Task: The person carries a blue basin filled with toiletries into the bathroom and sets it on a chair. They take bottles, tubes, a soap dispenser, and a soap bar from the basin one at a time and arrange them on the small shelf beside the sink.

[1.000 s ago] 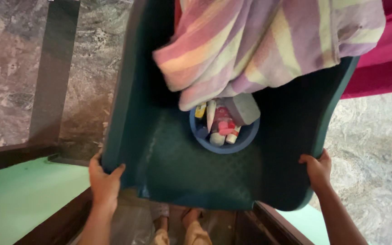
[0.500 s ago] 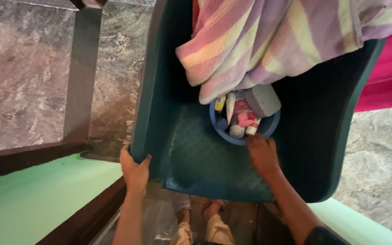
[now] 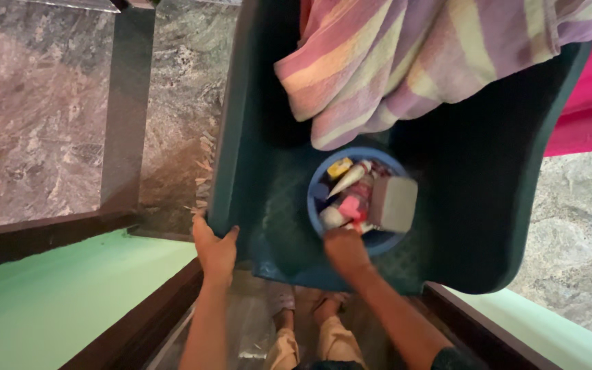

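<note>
R hand (image 3: 346, 251) moved onto blue bowl (image 3: 385, 241) rim.

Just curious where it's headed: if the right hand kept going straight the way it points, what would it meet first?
The right hand already touches the small blue bowl's rim; going on, it would likely meet the packets and grey block inside.

1. A dark green plastic tub (image 3: 481, 226) carries everything; it has a textured bottom and raised walls.
2. A small blue bowl (image 3: 323, 179) sits on the tub's bottom near the front edge, packed with small packets and a grey block.
3. A striped purple, yellow and pink cloth (image 3: 419, 62) lies across the tub's far part, overhanging the bowl's far rim.
</note>
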